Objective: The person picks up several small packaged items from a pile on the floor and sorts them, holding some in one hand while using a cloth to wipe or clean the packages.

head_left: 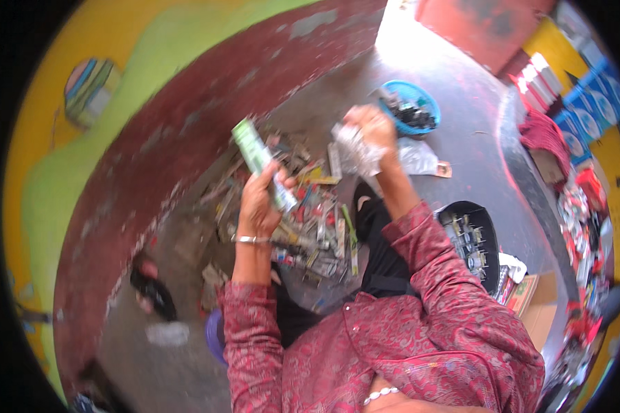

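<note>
My left hand (258, 199) is raised and grips a long green and white flat packet (262, 163) that tilts up to the left. My right hand (373, 127) is lifted higher and closed on a crumpled clear plastic wrapper (355, 153). Below both hands, a heap of small packets and strips (310, 227) lies on the grey floor. My sleeves are dark red with a pattern, and a bangle sits on my left wrist.
A blue basket (413, 107) with dark small parts stands beyond my right hand. A black tray (470, 241) of small parts lies at my right. A cardboard box (541, 306) and shelves of packaged goods (585, 206) are at the right. A dark red wall (186, 124) curves at the left.
</note>
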Tool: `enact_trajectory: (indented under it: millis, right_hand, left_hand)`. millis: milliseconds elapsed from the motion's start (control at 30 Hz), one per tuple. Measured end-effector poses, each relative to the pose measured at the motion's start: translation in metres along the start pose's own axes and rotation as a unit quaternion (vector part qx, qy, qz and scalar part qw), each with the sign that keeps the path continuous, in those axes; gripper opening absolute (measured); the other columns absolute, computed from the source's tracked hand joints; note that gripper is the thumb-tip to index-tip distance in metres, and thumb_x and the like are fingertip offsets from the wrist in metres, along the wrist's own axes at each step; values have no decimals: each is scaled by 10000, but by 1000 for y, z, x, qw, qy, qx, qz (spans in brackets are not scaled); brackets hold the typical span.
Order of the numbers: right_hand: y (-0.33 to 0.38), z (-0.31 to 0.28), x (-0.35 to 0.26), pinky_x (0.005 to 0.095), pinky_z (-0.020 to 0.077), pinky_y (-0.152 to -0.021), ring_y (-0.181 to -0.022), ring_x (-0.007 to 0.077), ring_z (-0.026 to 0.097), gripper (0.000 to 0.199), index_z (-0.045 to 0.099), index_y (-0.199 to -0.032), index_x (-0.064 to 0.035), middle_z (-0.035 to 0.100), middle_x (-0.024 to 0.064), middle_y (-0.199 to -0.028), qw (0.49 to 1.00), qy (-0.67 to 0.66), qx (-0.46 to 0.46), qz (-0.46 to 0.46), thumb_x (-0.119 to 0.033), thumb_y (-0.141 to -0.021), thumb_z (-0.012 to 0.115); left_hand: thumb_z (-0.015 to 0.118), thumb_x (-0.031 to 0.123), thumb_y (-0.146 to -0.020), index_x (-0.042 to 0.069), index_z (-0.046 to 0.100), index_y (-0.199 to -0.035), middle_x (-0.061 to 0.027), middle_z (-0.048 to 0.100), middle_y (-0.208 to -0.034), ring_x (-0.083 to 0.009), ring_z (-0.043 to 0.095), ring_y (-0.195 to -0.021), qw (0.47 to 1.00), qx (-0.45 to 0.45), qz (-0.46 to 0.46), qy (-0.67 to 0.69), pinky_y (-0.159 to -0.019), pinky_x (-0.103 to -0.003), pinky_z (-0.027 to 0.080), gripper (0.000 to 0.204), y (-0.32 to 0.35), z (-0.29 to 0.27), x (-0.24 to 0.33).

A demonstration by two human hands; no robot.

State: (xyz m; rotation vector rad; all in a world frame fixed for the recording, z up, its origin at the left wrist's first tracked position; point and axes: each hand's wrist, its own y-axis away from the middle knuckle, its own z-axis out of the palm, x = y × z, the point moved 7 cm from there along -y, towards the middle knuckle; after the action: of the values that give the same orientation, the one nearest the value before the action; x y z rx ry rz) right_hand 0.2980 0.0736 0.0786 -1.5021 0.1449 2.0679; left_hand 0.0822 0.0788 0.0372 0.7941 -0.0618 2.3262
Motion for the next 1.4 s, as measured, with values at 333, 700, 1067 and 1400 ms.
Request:
enact_trajectory:
  millis: [333,700,1067,1400]
  right_hand:
    - [32,116,-28,326,469,-516,-607,244,596,63,593,-751,-98,591,77,-685,805,426,-147,-385,-153,-734,618]
    - [9,54,0,188,361,-493,-566,33,468,212,630,-894,-13,535,-32,-651,917,172,-330,147,-199,-793,632]
    - [41,72,49,248,428,-627,-680,99,533,423,614,-939,-2,604,27,-754,862,223,-386,240,-358,-725,692]
    - [30,64,56,224,470,-592,-668,75,580,178,636,-889,5,640,57,-772,914,70,-288,277,-121,-764,645]
  left_hand:
    - [437,264,-905,25,472,-815,5,411,-613,-42,305,-412,985,-125,-115,-5,-359,-173,219,258,18,13,-32]
    - [486,366,-890,-50,395,-1094,-50,334,-771,-59,316,-449,933,-143,-106,312,-360,-171,282,472,11,17,-24]
    - [352,366,-932,34,403,-945,-63,376,-627,-108,355,-404,968,-161,-155,114,-303,-211,338,337,22,28,-43]
    - [576,311,-830,-36,439,-1103,-122,567,-798,-227,605,-700,983,-39,-127,-129,-630,-305,542,463,29,11,-33]
